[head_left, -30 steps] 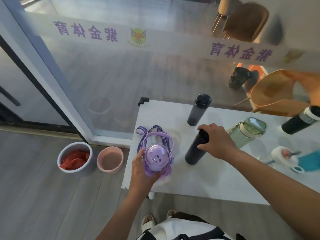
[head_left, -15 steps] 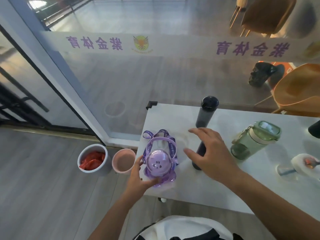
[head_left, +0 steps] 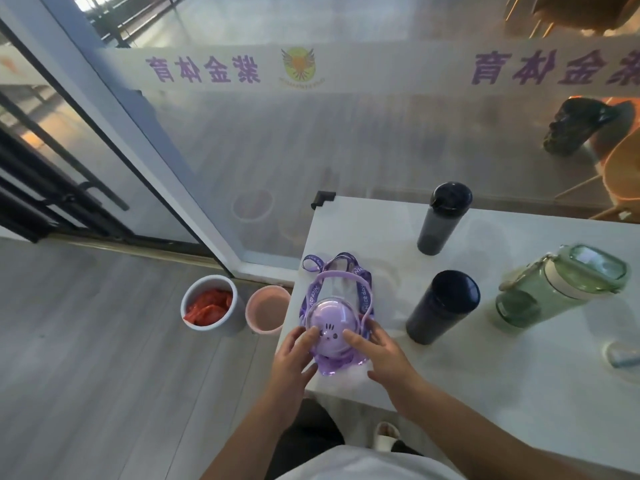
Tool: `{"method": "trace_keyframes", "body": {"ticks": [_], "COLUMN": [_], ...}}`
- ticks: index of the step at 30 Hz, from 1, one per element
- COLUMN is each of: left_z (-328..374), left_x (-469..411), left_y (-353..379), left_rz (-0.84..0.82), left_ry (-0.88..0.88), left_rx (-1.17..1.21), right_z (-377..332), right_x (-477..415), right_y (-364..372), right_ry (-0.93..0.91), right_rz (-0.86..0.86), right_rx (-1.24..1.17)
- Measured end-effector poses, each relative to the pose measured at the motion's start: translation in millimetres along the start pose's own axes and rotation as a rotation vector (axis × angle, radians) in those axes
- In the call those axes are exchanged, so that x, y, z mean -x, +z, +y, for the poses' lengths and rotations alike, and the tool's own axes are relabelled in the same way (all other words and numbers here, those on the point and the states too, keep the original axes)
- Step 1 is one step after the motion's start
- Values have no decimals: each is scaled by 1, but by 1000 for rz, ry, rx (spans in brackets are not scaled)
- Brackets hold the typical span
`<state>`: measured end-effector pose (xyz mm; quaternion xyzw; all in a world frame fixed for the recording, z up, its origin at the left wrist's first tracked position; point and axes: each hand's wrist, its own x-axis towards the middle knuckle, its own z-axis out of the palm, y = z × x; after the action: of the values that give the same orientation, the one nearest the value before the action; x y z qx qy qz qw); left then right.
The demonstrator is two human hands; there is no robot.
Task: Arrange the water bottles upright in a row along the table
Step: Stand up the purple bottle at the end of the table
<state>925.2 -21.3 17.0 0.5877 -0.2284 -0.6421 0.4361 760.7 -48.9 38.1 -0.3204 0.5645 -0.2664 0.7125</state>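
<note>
A purple bottle (head_left: 333,332) with a domed lid, a handle and a printed strap stands upright near the front left corner of the white table (head_left: 485,393). My left hand (head_left: 294,355) cups its left side and my right hand (head_left: 379,351) touches its right side. Two dark bottles stand upright: one close by on the right (head_left: 443,306), one farther back (head_left: 443,220). A green bottle (head_left: 561,289) with a square lid stands to the right of them.
On the floor left of the table sit a grey tub (head_left: 209,303) with red contents and a pink tub (head_left: 266,308). A glass wall runs behind the table. A small white item (head_left: 623,355) lies at the right edge of the view.
My right hand let go of the nearer dark bottle, left it upright and came over to the purple bottle. My left hand stayed on the purple bottle.
</note>
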Motion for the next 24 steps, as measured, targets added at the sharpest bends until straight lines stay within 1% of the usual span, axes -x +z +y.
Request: {"method": "trace_keyframes", "body": {"ticks": [4,6,13,19,24], "left_z": [11,20,86,137,168], "left_x": [-30,-51,-131,-202,-235], "left_y": [-9,-14,-16,-10,0], "left_rz": [-36,-83,-211,-279,-321], "left_ry": [-22,-36,-70,-110,-124], "left_rx": [-35,-37,-42,-196,-275], "right_z": [-6,-19,-74,-120,-148], "right_x": [-17,-31,-96,-146,-170], "right_y": [5,10,31,45,50], "right_ry": [-6,-10,5,-28,-39], "right_rz": [35,71,255,352,419], "right_rx": [-37,-79,-168,-285,-339]}}
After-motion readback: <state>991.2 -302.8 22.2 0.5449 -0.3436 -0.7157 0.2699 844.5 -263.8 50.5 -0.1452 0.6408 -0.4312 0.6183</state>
